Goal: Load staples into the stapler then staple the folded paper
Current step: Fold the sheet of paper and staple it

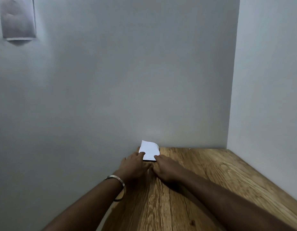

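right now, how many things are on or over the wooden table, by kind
folded paper: 1
hands: 2, left hand and right hand, both touching the paper's near edge
bracelet: 1, on the left wrist
stapler: 0 in view
total: 4

The folded paper (150, 150) is plain white. The table (202, 180) is warm brown wood with darker streaked grain. The walls (127, 72) are pale grey-blue. A silver bangle (118, 179) rings the left wrist. The far-left hanging sheet (17, 19) is greyish-mauve.
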`<state>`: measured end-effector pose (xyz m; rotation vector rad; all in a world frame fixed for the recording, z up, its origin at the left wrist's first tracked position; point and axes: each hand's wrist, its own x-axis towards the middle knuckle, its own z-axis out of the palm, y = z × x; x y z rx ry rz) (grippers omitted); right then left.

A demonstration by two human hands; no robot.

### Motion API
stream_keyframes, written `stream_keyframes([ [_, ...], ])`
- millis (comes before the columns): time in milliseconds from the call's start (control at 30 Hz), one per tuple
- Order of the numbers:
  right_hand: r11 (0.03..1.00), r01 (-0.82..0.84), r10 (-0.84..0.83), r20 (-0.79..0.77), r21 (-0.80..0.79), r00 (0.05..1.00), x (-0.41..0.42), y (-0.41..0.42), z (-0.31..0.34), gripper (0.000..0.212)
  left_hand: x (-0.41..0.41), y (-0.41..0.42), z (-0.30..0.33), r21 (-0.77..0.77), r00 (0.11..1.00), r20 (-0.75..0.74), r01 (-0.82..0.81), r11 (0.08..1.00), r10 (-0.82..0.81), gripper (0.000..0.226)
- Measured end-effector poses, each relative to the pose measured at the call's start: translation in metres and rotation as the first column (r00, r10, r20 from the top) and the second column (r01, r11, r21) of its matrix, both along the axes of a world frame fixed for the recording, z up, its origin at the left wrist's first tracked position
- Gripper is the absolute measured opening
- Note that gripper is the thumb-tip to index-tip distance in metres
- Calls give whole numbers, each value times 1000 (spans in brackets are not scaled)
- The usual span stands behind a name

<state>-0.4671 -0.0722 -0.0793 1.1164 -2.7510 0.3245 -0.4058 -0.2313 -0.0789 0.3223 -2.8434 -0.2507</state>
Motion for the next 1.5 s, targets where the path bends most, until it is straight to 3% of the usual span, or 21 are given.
stream_keyframes([
  [300,999,-15,13,51,41,999,-16,-10,-8,44,-21,-1,-9,-39,994,111,16,999,-12,45],
  [667,999,-36,35,52,22,998,5,4,-5,39,4,11,-6,-96,993,114,44,994,-33,42],
  [1000,998,-59,60,63,-4,996,81,53,0,35,89,58,-5,-188,990,115,107,976,-86,46],
  [1133,996,-87,87,51,-2,995,116,74,-4,36,120,76,-11,-140,995,83,73,987,-62,46],
  [1500,993,-107,106,21,49,994,225,133,11,38,236,131,0,-188,995,69,81,979,-69,44],
])
